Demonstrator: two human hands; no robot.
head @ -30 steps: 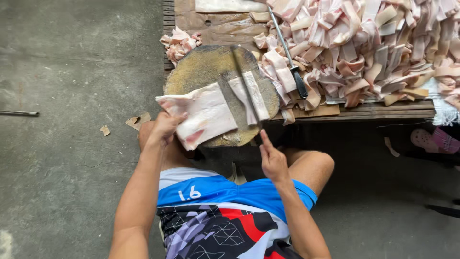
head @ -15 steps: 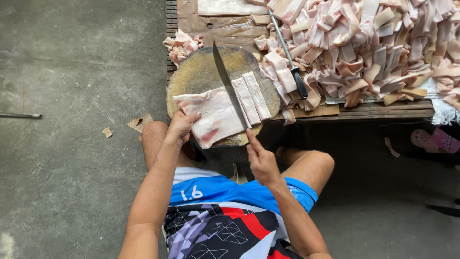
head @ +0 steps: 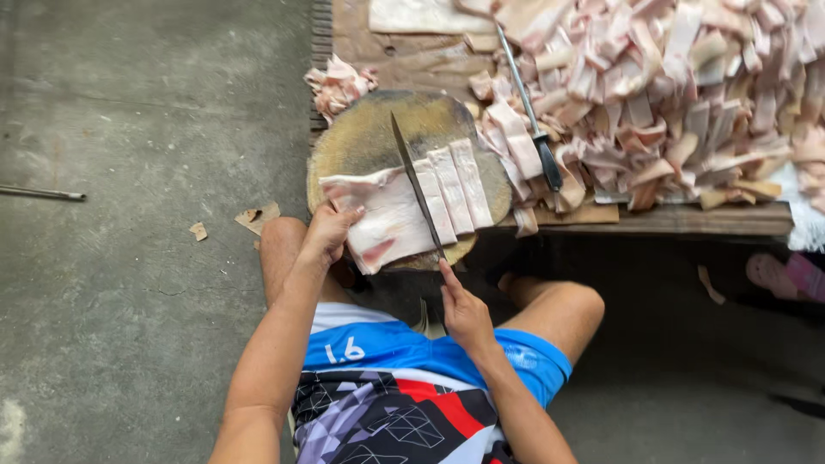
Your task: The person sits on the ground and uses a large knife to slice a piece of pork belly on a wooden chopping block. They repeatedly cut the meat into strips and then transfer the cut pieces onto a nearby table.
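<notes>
While a slab [head: 388, 222] of pale pork skin and fat is held flat on a round wooden block [head: 361, 142], a long knife [head: 417, 189] is laid across it, just beside three strips [head: 454, 183] already cut. The slab is pinned at its near left edge by the left hand [head: 326, 234], fingers spread and pressed down on the meat. The knife handle is gripped in the closed right hand [head: 464, 311], forefinger stretched along it toward the blade. The block is set at the edge of a low wooden platform [head: 687, 219], where a large heap of strips [head: 670, 94] is piled and a sharpening steel [head: 528, 112] is left lying. Bare knees are drawn up close under the block. Risk is judged to lie in the greasy surface: the slab could slide under the blade, the cut could run crooked, and the left fingertips, kept near the blade's path, could be nicked. The overhanging slab corner could also be dragged off the block.
</notes>
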